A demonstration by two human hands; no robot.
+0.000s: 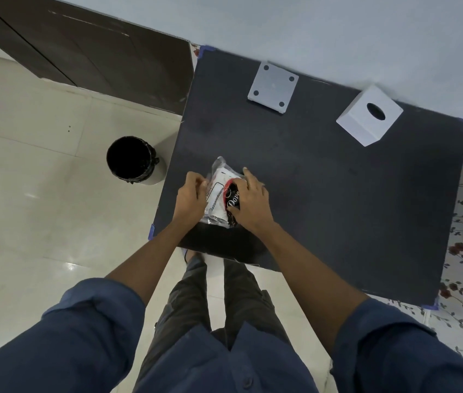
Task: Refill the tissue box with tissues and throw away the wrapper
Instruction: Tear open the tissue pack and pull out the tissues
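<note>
- Rolled dark-blue sleeves (88,316) sit closest to the lens; both forearms reach out over the near counter edge.
- Left hand (189,195) pinches the clear plastic wrapper end of the small tissue pack (219,194); right hand (253,198) clamps its printed black-and-red side. Judgement: opposed grips brace the pack for tearing open.
- Pack rests on the dark matte counter (323,194), near its front-left corner.
- White cube tissue box with oval slot (369,118) stands far right, well apart; white square plate with four dark dots (273,85), likely its base, lies separately.
- Black-lined round bin (131,160) waits on the floor, left of counter; nothing blocks either route.
</note>
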